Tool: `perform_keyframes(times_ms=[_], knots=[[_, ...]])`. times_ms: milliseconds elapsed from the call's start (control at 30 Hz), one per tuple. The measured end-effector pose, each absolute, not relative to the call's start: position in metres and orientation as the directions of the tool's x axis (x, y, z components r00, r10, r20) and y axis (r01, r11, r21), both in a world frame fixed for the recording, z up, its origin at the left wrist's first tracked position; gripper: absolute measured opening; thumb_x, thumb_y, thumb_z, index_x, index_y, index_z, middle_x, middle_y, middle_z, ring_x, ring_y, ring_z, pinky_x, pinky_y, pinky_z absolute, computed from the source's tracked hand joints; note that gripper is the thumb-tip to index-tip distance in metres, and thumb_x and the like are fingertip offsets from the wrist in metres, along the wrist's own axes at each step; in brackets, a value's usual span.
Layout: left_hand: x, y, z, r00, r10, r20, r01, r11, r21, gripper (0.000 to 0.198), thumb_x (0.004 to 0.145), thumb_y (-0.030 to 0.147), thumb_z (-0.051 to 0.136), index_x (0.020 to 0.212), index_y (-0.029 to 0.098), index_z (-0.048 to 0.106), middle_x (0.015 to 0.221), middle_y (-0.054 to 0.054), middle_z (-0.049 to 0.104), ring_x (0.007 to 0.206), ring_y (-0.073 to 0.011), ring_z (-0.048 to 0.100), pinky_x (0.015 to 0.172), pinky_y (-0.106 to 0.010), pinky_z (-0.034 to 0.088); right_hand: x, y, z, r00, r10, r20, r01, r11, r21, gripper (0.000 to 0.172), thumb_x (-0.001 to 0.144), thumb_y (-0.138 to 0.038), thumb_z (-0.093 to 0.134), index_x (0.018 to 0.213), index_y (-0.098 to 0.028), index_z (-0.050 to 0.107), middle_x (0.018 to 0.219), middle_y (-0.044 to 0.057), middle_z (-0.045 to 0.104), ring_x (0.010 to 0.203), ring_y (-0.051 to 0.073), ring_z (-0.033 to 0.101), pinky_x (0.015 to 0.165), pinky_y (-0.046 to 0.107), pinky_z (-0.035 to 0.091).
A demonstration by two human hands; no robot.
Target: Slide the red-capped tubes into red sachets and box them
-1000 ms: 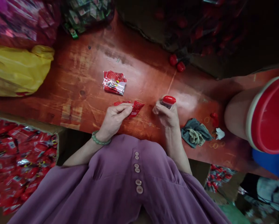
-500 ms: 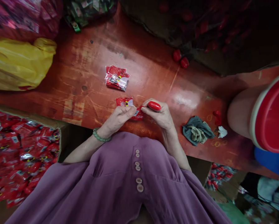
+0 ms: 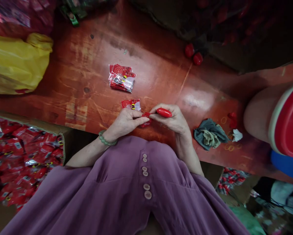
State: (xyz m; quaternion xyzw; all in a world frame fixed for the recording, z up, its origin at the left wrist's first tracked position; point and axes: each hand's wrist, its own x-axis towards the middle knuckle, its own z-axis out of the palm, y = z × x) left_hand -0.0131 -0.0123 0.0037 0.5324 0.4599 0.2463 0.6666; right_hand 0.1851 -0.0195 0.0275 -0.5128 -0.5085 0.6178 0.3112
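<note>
My left hand (image 3: 125,123), a green bead bracelet at its wrist, pinches a small red printed packet (image 3: 146,123) between thumb and fingers at the table's near edge. The fingertips of my right hand (image 3: 177,121) meet the packet's right side. Tucked in that same hand is a glossy red oval piece (image 3: 164,112), its underside hidden by the fingers. A red printed card (image 3: 132,104) lies flat just beyond my left fingers. Farther off sits a small stack of shiny red printed packets (image 3: 122,79).
A yellow bag (image 3: 19,63) lies at the left of the reddish table (image 3: 97,65). Below it stands a carton of red packets (image 3: 21,156). On the right are a crumpled grey-green cloth (image 3: 210,135) and a red-lidded bucket (image 3: 259,114). Two red pieces (image 3: 193,54) lie farther back.
The packet in my hands has turned, and less of its barcode side shows. My left thumb now lies across it. My right hand has shifted slightly right, keeping the red oval piece.
</note>
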Motion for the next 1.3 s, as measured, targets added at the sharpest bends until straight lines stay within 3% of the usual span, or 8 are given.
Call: perform_keyframes(times_ms=[200,367,467,567,667,833,1067,1300], knots=[[-0.011,-0.011,0.01,0.467,0.782,-0.412,0.105,0.414,0.904,0.015,0.07,0.03,0.078,0.068,0.015,0.075,0.065,-0.003,0.074,0.059,-0.0143,0.065,0.059,-0.025,0.052,0.185,-0.023,0.03,-0.295,0.908,-0.298,0.069,-0.291,-0.954,0.026,0.08,-0.032,0.079,0.099,-0.02,0.067,0.085,-0.001,0.069,0.076,0.011,0.063,0.075,0.026,0.053],[-0.015,-0.014,0.002,0.367,0.909,-0.196,0.162,0.145,0.976,0.017,0.07,0.031,0.082,0.069,0.016,0.073,0.068,-0.002,0.074,0.061,-0.0132,0.064,0.061,-0.025,0.051,0.185,-0.025,0.034,-0.325,0.9,-0.29,0.047,-0.291,-0.955,0.034,0.082,-0.033,0.077,0.109,-0.021,0.061,0.098,0.001,0.07,0.088,0.013,0.066,0.082,0.028,0.054],[-0.019,-0.016,0.001,0.31,0.951,0.026,0.237,-0.103,0.966,0.017,0.075,0.031,0.081,0.071,0.017,0.071,0.073,-0.002,0.075,0.066,-0.0138,0.067,0.067,-0.027,0.053,0.19,-0.028,0.038,-0.276,0.899,-0.342,0.102,-0.326,-0.94,0.04,0.081,-0.038,0.079,0.111,-0.024,0.057,0.104,0.002,0.068,0.084,0.012,0.064,0.073,0.025,0.054],[-0.022,-0.018,0.0,0.284,0.939,0.193,0.286,-0.275,0.918,0.016,0.078,0.03,0.08,0.074,0.018,0.07,0.076,-0.002,0.075,0.071,-0.0141,0.069,0.072,-0.028,0.055,0.198,-0.031,0.043,-0.259,0.893,-0.369,0.21,-0.321,-0.924,0.03,0.089,-0.042,0.069,0.111,-0.025,0.058,0.095,0.0,0.065,0.069,0.01,0.058,0.064,0.024,0.051],[-0.023,-0.019,-0.001,0.292,0.929,0.226,0.32,-0.317,0.893,0.016,0.08,0.031,0.079,0.076,0.018,0.07,0.077,-0.001,0.075,0.073,-0.0143,0.069,0.074,-0.029,0.056,0.203,-0.035,0.048,-0.26,0.909,-0.325,0.281,-0.25,-0.926,0.024,0.094,-0.042,0.061,0.111,-0.024,0.063,0.089,0.0,0.063,0.068,0.011,0.058,0.066,0.026,0.051],[-0.024,-0.02,-0.005,0.323,0.901,0.29,0.37,-0.402,0.838,0.009,0.085,0.026,0.072,0.08,0.018,0.068,0.079,-0.001,0.075,0.074,-0.0141,0.069,0.074,-0.028,0.056,0.199,-0.038,0.059,-0.231,0.94,-0.25,0.345,-0.161,-0.925,0.029,0.088,-0.04,0.071,0.113,-0.025,0.069,0.105,0.004,0.068,0.09,0.017,0.063,0.078,0.029,0.053],[-0.028,-0.02,-0.012,0.4,0.807,0.434,0.447,-0.585,0.676,0.008,0.089,0.016,0.061,0.09,0.019,0.068,0.09,-0.003,0.076,0.084,-0.0166,0.069,0.082,-0.032,0.056,0.194,-0.038,0.055,-0.354,0.786,-0.508,0.081,-0.515,-0.853,0.051,0.083,-0.037,0.076,0.127,-0.022,0.054,0.07,-0.006,0.064,0.05,0.006,0.052,0.042,0.016,0.037],[-0.031,-0.02,-0.02,0.483,0.76,0.434,0.481,-0.645,0.595,0.01,0.091,0.02,0.06,0.087,0.021,0.069,0.09,-0.004,0.076,0.085,-0.017,0.069,0.078,-0.033,0.056,0.201,-0.029,0.033,-0.508,0.667,-0.545,-0.062,-0.659,-0.749,0.065,0.082,-0.035,0.077,0.136,-0.017,0.046,0.06,-0.008,0.067,0.035,0.003,0.046,0.031,0.012,0.026]])
